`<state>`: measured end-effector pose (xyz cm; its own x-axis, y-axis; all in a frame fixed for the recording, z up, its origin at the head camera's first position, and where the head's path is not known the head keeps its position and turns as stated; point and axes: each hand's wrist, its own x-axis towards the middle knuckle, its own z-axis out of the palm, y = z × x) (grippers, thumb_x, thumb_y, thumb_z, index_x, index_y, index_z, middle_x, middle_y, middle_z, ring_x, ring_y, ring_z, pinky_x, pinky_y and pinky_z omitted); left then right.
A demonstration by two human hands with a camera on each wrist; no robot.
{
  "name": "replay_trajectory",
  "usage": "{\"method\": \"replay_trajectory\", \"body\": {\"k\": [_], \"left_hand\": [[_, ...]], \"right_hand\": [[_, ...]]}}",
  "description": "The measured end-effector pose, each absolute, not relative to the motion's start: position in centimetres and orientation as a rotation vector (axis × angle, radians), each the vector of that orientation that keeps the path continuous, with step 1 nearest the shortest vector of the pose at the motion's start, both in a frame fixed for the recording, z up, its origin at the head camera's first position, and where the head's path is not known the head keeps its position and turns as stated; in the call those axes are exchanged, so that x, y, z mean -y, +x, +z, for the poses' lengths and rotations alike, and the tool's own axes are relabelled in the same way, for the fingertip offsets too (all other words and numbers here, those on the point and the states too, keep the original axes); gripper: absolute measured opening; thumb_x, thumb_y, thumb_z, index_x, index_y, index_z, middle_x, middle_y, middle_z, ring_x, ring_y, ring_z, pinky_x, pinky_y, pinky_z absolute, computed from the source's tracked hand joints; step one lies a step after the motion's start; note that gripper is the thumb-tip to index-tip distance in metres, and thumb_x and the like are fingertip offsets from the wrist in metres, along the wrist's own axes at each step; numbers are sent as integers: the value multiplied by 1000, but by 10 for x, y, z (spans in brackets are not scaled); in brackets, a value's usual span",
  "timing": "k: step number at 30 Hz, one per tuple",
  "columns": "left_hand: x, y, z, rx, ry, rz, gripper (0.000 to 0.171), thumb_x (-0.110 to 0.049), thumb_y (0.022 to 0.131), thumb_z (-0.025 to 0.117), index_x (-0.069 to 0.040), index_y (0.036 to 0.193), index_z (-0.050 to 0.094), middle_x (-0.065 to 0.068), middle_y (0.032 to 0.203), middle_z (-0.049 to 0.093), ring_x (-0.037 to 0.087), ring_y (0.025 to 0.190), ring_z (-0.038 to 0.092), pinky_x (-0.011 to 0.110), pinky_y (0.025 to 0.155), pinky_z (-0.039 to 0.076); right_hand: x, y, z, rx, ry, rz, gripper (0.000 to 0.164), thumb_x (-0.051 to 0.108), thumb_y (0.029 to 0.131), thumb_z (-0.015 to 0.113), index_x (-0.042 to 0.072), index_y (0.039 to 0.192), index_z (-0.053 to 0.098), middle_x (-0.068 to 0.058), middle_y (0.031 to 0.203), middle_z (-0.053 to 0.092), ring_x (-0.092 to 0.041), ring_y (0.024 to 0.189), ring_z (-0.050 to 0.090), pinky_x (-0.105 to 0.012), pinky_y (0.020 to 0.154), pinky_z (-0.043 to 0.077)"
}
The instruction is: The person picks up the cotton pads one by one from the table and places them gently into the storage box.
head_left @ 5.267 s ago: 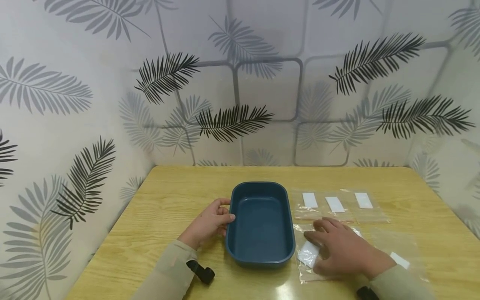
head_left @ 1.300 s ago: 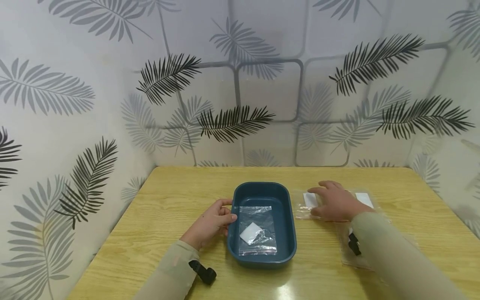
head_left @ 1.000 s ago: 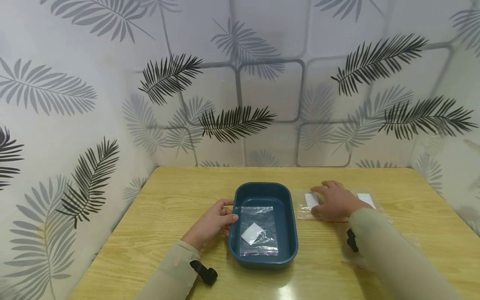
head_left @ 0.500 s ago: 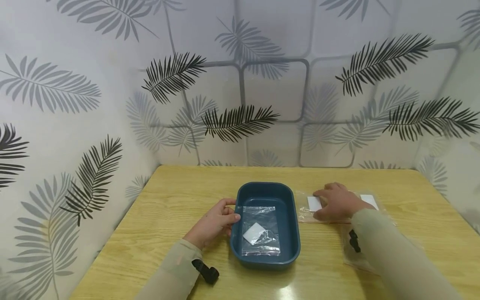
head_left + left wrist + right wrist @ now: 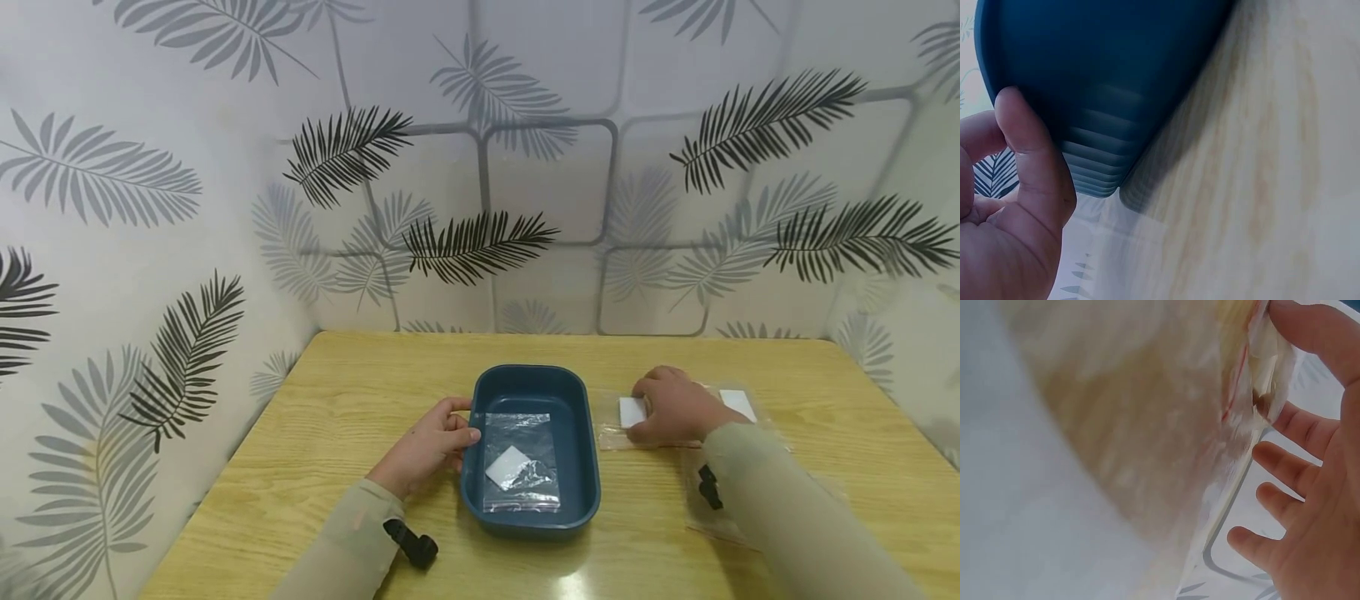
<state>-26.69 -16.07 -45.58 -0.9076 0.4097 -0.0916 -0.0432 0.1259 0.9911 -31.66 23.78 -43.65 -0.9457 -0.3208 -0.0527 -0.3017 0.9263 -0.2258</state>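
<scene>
My left hand (image 5: 427, 446) pinches the left rim of a dark blue rectangular bin (image 5: 532, 528), thumb inside and fingers outside. In the bin lies a clear zip bag (image 5: 517, 429) with a white piece (image 5: 508, 468) in it. To the right of the bin, my right hand (image 5: 678, 406) is at the back row of bags. Between thumb and index finger it pinches a clear zip bag (image 5: 1272, 372), whose film looks bunched up in the right wrist view; the other fingers are spread. A white piece (image 5: 632, 412) shows beside the thumb.
Another bag with a white piece (image 5: 738, 404) lies right of my right hand. A clear bag (image 5: 716, 521) lies nearer, partly hidden under the right forearm. The wooden table (image 5: 337, 375) ends at a leaf-patterned wall (image 5: 540, 275).
A zip bag now lies in the bin, which was empty at first. My right hand has moved from the near bags to the back row, and its thumb and fingers have drawn together. The left hand stays.
</scene>
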Motion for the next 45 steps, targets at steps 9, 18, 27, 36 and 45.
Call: {"method": "replay_trajectory", "body": {"k": [9, 18, 27, 36, 45], "left_hand": [[161, -268, -457, -2074, 350, 1839, 56, -13, 101, 63, -7, 151, 38, 12, 99, 57, 19, 72, 55, 31, 62, 52], [161, -268, -456, -2070, 359, 1839, 57, -12, 101, 63, -6, 151, 37, 11, 98, 56, 19, 71, 54, 31, 62, 52], [161, -269, -456, -2057, 339, 1841, 58, -15, 100, 65, -7, 151, 38, 12, 99, 56, 20, 70, 55, 32, 62, 52], [163, -268, -457, -2047, 330, 1847, 58, -13, 101, 63, -6, 152, 36, 13, 101, 56, 20, 71, 55, 32, 63, 52], [161, -267, -455, -2055, 344, 1838, 55, -13, 103, 61, -8, 152, 36, 13, 100, 57, 20, 71, 55, 32, 63, 52]], "right_hand": [[-237, -315, -428, -3048, -629, -317, 51, 47, 76, 81, 8, 109, 73, -20, 129, 55, -42, 122, 48, -61, 100, 43], [-243, -310, -405, -3098, -745, -410, 47, 45, 77, 83, 9, 105, 73, -26, 133, 52, -48, 125, 45, -62, 101, 40], [-245, -298, -370, -3060, -721, -541, 50, 48, 82, 82, 8, 110, 70, -29, 143, 44, -50, 134, 37, -65, 106, 35], [-222, -283, -355, -3071, -827, -552, 51, 50, 79, 83, 11, 110, 72, -21, 142, 49, -44, 133, 41, -62, 106, 36], [-176, -269, -366, -3074, -870, -474, 55, 55, 75, 84, 14, 109, 71, -16, 142, 51, -41, 134, 42, -59, 107, 38]]}}
